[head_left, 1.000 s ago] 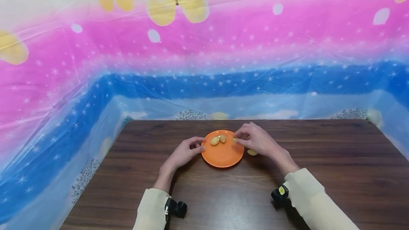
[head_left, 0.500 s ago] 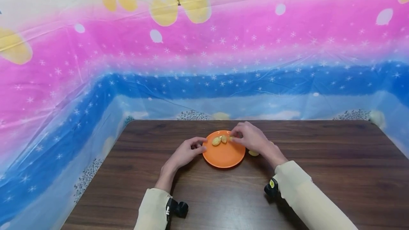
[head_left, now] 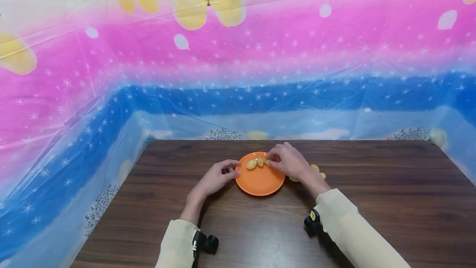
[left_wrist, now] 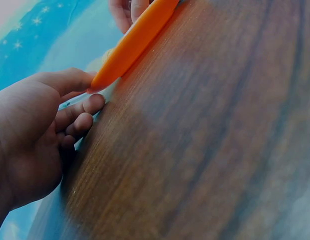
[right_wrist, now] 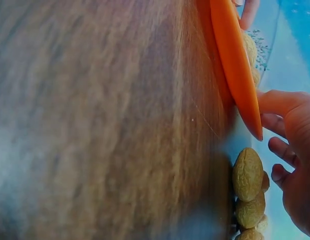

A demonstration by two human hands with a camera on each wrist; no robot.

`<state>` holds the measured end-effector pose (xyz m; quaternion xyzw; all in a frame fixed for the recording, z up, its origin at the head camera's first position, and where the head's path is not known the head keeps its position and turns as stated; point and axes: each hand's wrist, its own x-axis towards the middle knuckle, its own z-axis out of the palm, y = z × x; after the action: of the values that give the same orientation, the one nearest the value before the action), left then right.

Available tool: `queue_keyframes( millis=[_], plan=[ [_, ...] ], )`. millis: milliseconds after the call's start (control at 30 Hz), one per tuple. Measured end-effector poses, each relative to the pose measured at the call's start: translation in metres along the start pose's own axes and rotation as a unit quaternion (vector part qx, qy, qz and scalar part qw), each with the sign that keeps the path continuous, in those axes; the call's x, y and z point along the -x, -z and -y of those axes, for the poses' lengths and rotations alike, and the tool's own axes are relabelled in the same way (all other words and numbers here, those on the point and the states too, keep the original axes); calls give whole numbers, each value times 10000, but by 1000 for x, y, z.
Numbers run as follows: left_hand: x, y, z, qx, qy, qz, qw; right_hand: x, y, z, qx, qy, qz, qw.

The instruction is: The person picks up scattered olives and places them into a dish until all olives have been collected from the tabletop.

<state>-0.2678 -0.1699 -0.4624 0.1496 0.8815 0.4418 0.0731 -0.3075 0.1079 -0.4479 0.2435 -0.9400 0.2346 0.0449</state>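
Note:
On the orange plate [head_left: 260, 183] lie small oval yellow-brown pieces resembling baby potatoes; one potato [head_left: 251, 164] is at the left, another potato [head_left: 260, 162] beside it. My left hand [head_left: 217, 177] holds the plate's left rim between thumb and fingers; its thumb overlaps the rim in the left wrist view. Over the plate's upper right, my right hand [head_left: 290, 162] pinches a third small potato [head_left: 267, 162], close beside the other two. Its fingertips are partly hidden behind the plate's edge in the right wrist view.
More small potatoes [right_wrist: 248, 175] lie in a cluster on the dark wooden table [head_left: 238, 226], right of the plate and partly under the right wrist. A printed pink and blue cloth [head_left: 223, 94] hangs behind the table.
My right hand has moved left over the plate, bringing its potato close to the other two. More of the cluster at the right shows. The left hand stays at the rim.

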Motion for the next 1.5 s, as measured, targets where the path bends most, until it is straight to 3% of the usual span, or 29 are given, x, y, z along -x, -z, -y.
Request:
queue_keyframes(
  millis=[267,633,933,1500],
  plan=[
    [1,-1,-1,-35,37,-31,10000,14,2,2,-233,188,-486,9984],
    [2,-2,-3,-7,98,-67,9999,37,4,-1,-621,133,-1012,9928],
    [1,-3,-3,-66,158,-135,9998,57,18,0,-655,-205,-1032,9923],
    [2,-3,-3,-47,72,-102,9999,86,27,-19,-558,-341,-1104,9917]
  ],
)
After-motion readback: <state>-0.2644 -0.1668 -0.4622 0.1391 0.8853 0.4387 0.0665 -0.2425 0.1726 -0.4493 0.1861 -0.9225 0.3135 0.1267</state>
